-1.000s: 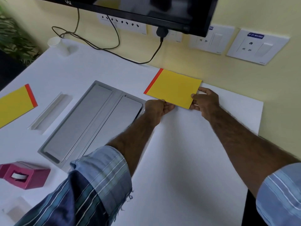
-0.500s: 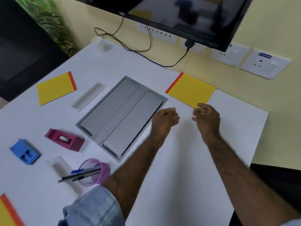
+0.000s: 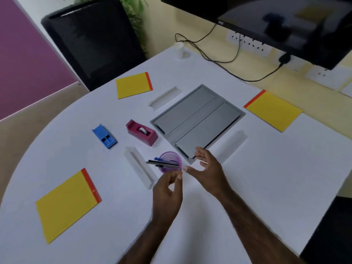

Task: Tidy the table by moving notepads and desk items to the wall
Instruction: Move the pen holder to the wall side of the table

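A: Where do the person's hands sit?

B: Both are at the purple pen cup [image 3: 171, 162], which stands on the white table [image 3: 266, 178] with several pens [image 3: 162, 162] leaning out to the left. The left hand [image 3: 167, 193] has its fingers loosely curled at the cup's near side; the blur hides whether it touches the cup. The right hand [image 3: 208, 170] is spread wide just to the cup's right, gripping nothing.

A: And the notepads?

B: 3 yellow notepads with orange binding strips. 1 notepad [image 3: 273, 111] lies against the wall at the right, below the monitor [image 3: 276, 21]. Another notepad [image 3: 134, 85] lies at the far left edge near the black chair [image 3: 93, 40]. The third notepad [image 3: 67, 204] is near the person, at the left.

A: Other desk items?

B: A grey recessed cable tray [image 3: 197, 121] mid-table, a magenta tape dispenser [image 3: 142, 132] just left of it, a blue stapler [image 3: 104, 136] further left, and a white paper cup [image 3: 179, 50] near the wall beside a black cable [image 3: 219, 61].
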A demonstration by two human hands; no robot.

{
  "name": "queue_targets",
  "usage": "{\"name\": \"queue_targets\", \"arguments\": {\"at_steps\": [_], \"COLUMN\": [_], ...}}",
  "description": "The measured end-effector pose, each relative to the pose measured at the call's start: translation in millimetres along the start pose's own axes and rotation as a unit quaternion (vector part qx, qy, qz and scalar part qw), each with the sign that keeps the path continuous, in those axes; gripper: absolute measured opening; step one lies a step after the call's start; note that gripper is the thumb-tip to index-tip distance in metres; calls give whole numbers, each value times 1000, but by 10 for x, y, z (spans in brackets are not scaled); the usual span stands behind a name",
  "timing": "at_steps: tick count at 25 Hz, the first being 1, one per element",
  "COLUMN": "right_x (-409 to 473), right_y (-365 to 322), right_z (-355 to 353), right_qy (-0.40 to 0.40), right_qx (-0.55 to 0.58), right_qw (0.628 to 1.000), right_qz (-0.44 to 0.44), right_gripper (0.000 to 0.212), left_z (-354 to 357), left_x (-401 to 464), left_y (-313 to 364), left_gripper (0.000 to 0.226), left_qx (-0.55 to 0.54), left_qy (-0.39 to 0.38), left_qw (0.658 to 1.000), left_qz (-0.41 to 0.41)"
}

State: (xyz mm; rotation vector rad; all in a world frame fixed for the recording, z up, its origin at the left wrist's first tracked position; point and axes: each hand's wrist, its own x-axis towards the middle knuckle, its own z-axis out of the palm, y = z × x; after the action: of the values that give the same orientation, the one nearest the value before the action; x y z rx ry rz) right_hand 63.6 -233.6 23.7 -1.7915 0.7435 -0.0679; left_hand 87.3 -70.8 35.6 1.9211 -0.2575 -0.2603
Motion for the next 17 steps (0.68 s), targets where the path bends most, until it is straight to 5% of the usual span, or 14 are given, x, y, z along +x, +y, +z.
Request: {"name": "queue_targets", "arguments": {"at_steps": [2,4,9,17], "right_x": [-41,-25,195,509], "right_y": [-31,6,281,409], "right_z": [277,483,798,921], "right_qy": [-59,-89,-58,-51], "right_qx": [-49,-86,-74,-71], "right_qw": [997,992,994,995], "right_qz": [5,-8,-60,-50], "right_gripper": [108,117,117,99], "left_z": [-209,-314,-337,-119], "left_x": [-116,-136,79,365], "left_y": [-213,-352,-644,-768], "left_gripper": [16,46,81,44], "left_qx": [1,-8,-19,-98], "left_qy": [21,14,-64,-93], "left_qw": [1000,997,985,986], "left_qz": [-18,-69,-161,-96]}}
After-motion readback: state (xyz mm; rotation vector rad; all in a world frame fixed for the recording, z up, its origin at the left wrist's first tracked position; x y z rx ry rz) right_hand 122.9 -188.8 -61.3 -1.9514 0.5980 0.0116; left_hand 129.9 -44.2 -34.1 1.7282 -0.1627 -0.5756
